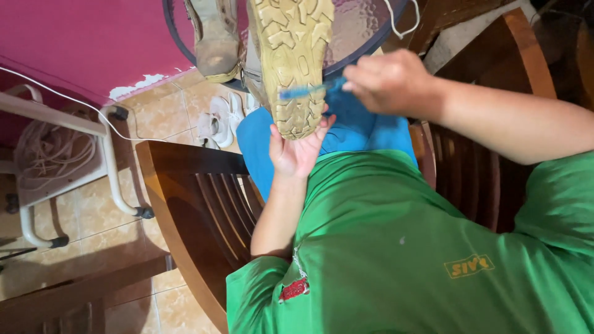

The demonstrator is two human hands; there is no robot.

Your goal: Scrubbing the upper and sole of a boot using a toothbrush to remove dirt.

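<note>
Boot (291,62) is over the lap, sole up toward the camera so the tread is reachable, left hand (296,151) cupping its heel end from below, right hand (387,80) pinching a blue brush (309,91) across the sole, second boot (216,37) parked on the glass table (365,31).

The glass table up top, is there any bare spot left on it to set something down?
The glass table shows a bare patch right of the upturned boot, up to its rim. Left is crowded by the second boot. The left hand holds the upturned boot; the right hand holds a blue brush.
</note>
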